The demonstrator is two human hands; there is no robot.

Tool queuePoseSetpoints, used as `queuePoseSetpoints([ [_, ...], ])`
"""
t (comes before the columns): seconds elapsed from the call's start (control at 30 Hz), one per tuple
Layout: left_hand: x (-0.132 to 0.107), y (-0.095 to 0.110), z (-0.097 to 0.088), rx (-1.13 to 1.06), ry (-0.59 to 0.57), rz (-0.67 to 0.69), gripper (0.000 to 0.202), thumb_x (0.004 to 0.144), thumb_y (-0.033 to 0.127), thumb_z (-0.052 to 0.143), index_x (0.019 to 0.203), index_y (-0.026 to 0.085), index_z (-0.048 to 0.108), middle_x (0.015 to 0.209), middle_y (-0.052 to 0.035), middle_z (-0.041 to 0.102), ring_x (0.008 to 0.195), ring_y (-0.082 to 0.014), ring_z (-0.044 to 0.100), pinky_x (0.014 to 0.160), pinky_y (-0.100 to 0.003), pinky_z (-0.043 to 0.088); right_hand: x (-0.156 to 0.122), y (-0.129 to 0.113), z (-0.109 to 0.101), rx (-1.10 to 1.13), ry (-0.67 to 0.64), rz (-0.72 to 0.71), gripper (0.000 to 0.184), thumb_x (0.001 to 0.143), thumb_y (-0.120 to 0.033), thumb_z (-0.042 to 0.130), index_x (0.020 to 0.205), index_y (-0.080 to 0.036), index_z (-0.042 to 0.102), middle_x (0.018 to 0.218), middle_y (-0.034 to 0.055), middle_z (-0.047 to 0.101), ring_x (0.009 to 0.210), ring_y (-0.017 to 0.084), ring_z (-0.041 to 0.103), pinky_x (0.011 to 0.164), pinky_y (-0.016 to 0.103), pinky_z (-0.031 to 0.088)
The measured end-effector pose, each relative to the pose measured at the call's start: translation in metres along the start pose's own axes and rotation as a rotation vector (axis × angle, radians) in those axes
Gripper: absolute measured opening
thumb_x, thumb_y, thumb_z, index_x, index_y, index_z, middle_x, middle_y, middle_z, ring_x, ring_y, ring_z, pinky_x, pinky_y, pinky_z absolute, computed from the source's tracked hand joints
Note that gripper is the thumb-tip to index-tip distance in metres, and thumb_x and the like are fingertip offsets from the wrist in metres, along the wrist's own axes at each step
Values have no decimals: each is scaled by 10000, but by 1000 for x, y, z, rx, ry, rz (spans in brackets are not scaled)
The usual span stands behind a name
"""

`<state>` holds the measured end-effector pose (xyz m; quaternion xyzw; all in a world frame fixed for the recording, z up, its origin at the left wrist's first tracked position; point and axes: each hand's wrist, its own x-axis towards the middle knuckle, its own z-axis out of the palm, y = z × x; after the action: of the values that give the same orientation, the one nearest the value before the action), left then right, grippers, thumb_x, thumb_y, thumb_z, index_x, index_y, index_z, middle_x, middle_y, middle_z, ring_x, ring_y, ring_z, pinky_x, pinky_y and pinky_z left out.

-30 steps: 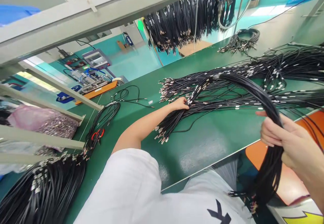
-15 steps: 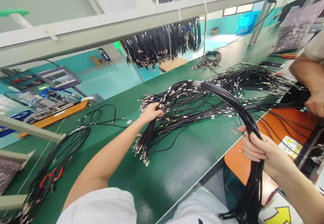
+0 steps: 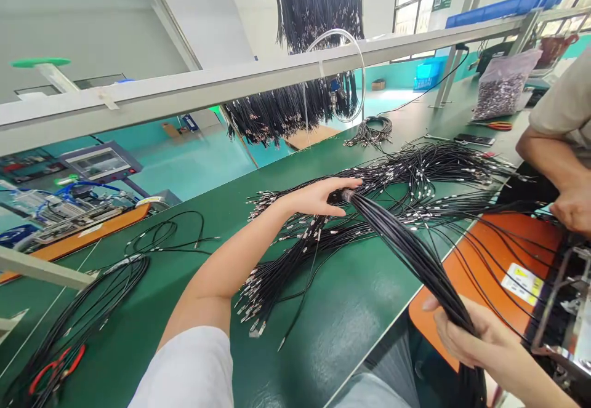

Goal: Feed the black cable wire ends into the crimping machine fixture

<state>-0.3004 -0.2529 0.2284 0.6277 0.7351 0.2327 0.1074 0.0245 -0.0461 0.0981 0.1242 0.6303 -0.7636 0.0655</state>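
Note:
A thick bundle of black cables (image 3: pixel 397 232) slopes from the middle of the green table down to the front edge. My right hand (image 3: pixel 475 334) is wrapped around its lower part, and the loose ends hang below the hand. At the bundle's far end, beside a clear wrap (image 3: pixel 347 194), is my left hand (image 3: pixel 323 197). Its thumb and fingers are spread apart around the bundle; whether the palm touches the cables is hidden. Beyond and below the left hand, cable ends with pale metal tips (image 3: pixel 252 291) fan out on the table.
More black cables (image 3: pixel 429 162) lie behind. Red-handled pliers (image 3: pixel 58 368) rest on a cable coil at left. A co-worker's hand (image 3: pixel 572 208) is at right, near an orange board (image 3: pixel 489 260). A grey rail (image 3: pixel 207 85) crosses above the table.
My left hand has left the bundle's tipped end, moved right to the wrap and spread its fingers. The raised arch of cables has come down. My right hand stays closed, slightly lower.

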Motion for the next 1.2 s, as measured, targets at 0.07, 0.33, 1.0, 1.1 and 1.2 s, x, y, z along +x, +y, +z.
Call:
queuePoseSetpoints([
  [0.07,10,-3,4,10,-60,-13,322,865,354,648,1150,205,652,1108,-57,698,983,-200,642,843,-294,493,-9,-4,3,-59,-58,76,381,788,-515,754,1030,-230,685,653,-23,462,524,97,396,500,249,300],
  [0.33,-5,30,60,653,604,389,348,911,254,600,632,213,396,578,40,446,558,-121,426,607,-299,347,27,-33,56,483,-868,186,882,671,-819,648,1295,-202,551,839,116,705,568,213,668,454,247,442],
  [1.0,-39,51,91,468,555,249,198,907,308,607,782,223,480,715,1,597,731,-156,616,782,-345,497,-7,-1,113,-34,-278,121,423,960,-547,494,1252,-242,521,635,-59,435,508,109,398,494,229,351],
  [1.1,-9,59,96,510,289,214,358,924,344,542,614,219,413,540,15,481,515,-132,485,559,-287,380,-18,-6,101,-180,-11,8,647,872,-467,661,1433,-305,383,903,18,601,652,155,551,641,298,483],
  [1.2,24,72,99,482,-26,111,357,875,336,569,558,216,456,514,-3,475,466,-144,458,537,-304,339,-26,-12,83,-296,252,-83,622,888,-477,638,1439,-297,413,936,48,599,676,169,542,638,309,488],
])
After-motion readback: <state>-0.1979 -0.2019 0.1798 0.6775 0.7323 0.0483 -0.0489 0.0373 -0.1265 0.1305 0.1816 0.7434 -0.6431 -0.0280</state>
